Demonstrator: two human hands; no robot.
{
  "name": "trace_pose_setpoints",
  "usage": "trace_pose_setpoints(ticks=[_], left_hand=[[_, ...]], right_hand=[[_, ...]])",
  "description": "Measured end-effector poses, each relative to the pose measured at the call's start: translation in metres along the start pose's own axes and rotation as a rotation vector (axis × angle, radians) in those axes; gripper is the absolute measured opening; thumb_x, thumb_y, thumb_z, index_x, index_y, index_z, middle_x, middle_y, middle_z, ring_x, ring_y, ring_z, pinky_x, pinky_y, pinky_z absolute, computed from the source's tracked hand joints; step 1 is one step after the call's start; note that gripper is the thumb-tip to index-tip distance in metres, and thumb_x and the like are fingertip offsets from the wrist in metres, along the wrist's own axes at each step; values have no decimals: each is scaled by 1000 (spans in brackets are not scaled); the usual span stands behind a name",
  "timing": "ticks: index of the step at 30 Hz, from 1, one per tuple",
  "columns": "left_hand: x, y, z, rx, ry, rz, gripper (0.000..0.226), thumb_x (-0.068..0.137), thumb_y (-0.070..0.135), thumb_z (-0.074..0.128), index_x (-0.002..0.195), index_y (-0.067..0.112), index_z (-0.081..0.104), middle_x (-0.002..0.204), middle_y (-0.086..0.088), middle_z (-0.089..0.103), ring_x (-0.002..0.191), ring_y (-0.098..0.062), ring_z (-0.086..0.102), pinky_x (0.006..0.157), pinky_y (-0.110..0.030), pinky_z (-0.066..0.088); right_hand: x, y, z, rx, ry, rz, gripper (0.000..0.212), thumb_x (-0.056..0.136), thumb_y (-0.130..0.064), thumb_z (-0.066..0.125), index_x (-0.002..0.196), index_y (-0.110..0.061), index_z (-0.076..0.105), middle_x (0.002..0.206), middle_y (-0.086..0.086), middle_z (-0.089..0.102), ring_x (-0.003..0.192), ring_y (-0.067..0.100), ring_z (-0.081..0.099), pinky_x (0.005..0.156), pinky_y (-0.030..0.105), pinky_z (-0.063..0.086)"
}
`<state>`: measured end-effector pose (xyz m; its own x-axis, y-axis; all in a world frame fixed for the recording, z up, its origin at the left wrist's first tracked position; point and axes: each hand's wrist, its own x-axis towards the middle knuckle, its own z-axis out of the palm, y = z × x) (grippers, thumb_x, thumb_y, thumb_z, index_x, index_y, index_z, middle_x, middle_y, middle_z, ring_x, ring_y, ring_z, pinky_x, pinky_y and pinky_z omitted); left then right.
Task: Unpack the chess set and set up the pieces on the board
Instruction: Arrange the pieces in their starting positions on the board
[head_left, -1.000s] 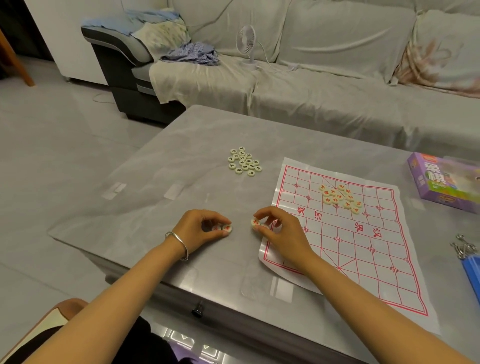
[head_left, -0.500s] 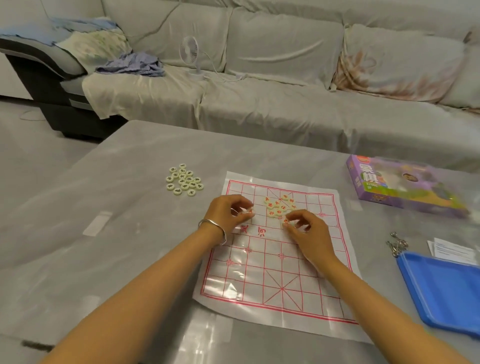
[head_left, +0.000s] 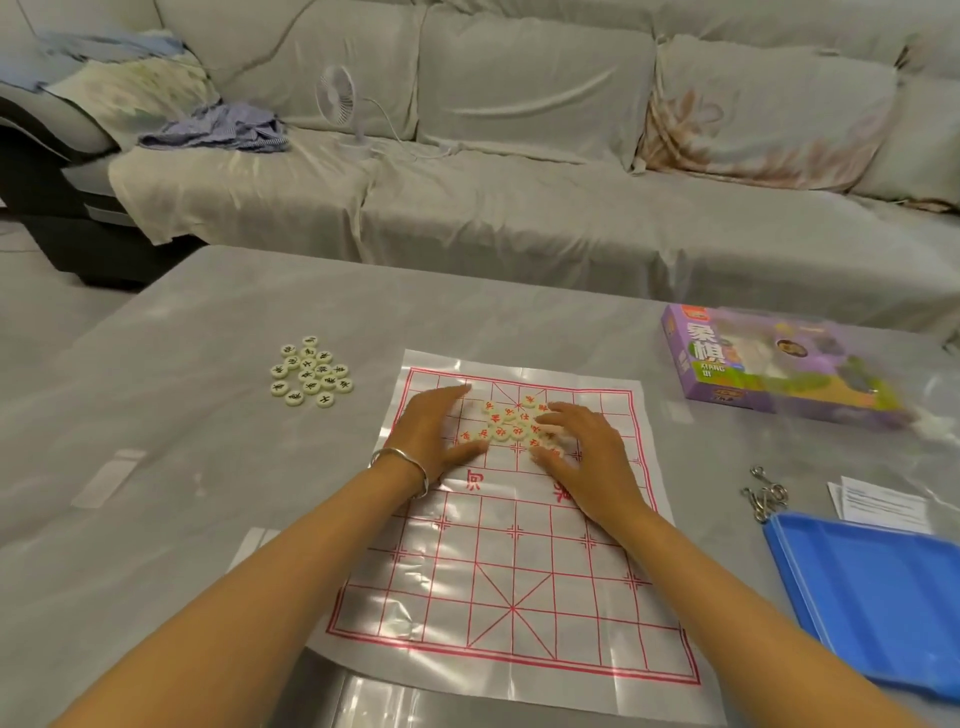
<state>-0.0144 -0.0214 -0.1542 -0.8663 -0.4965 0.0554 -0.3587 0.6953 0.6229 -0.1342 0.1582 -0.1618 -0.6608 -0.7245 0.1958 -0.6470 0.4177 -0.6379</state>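
Fingers (head_left: 451, 396) that pinched pieces half a second ago now spread straight and wide, holding nothing, as the left hand (head_left: 434, 426) and right hand (head_left: 587, 452) flank the red pieces (head_left: 506, 423) clustered on the board's (head_left: 514, 571) far half, while the black pieces (head_left: 310, 371) lie on the counter (head_left: 182, 467) left of the board.

Grey draped sofa (head_left: 519, 218), perhaps tiled floor (head_left: 41, 304)

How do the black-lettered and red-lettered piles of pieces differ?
The black pile lies on the table, left of the board; the red pile lies on the board. Nothing touches the black pile; left hand and right hand flank the red pile. Both are loose clusters of cream discs.
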Motion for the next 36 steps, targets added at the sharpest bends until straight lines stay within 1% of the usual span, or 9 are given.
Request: trace_pose_setpoints(ticks=[2,4,6,9,15,20,25,31,36], left_hand=[[1,-8,2,304,-107,-7,82,84,63,44,147,21,13,155,0,14,143,-25,9,116,-45,7],[-3,-16,4,478,-181,-6,85,82,74,18,148,24,-2,157,3,-5,144,-22,-7,115,-45,-5],[-13,-20,5,508,-183,6,99,67,83,-6,147,26,-6,156,4,-11,143,-21,-11,114,-45,-7],[-28,-23,3,498,-189,22,121,43,87,-26,147,26,-9,155,3,-14,143,-21,-13,114,-44,-8],[-41,-32,-23,318,-120,42,112,57,86,-6,148,22,7,157,2,3,144,-20,0,116,-38,3],[-20,-80,-73,380,82,-146,71,88,64,27,147,28,8,157,2,0,144,-26,-2,117,-46,5],[14,-135,-111,368,49,-318,58,96,50,23,148,30,6,157,3,-2,144,-27,-3,116,-46,8],[55,-162,-122,219,21,-162,57,95,52,25,147,30,15,156,2,6,144,-20,1,117,-41,6],[76,-152,-113,341,-123,-137,54,94,56,23,145,38,18,157,2,6,144,-20,1,116,-43,1]], right_hand=[[-5,3,0,-178,-140,-84,57,89,-61,37,140,-36,33,153,-16,12,139,3,7,115,34,2],[-12,6,2,-303,-250,-138,70,83,-74,6,145,-41,11,151,-22,-10,143,7,-9,113,31,-7],[-19,8,4,-347,-290,-140,80,72,-79,-12,143,-44,-2,147,-24,-18,143,7,-12,114,30,-9],[-28,2,4,-385,-316,-139,83,66,-80,-19,140,-45,-6,146,-24,-19,143,7,-13,113,29,-12],[-24,-24,10,-312,-271,-103,90,65,-82,-18,144,-42,1,155,-17,-6,144,8,-8,112,28,-14],[12,-90,39,-146,-283,-152,52,96,-52,23,145,-37,16,157,-14,5,145,8,2,111,25,-5],[59,-138,93,6,-348,-134,49,101,-39,24,148,-28,16,157,-10,5,144,8,4,113,22,3],[106,-173,148,266,-266,2,51,101,-40,22,149,-23,16,157,-8,12,143,6,9,110,17,4],[118,-162,148,295,-138,-8,48,100,-39,26,146,-25,23,154,-9,21,141,4,15,115,20,10]])
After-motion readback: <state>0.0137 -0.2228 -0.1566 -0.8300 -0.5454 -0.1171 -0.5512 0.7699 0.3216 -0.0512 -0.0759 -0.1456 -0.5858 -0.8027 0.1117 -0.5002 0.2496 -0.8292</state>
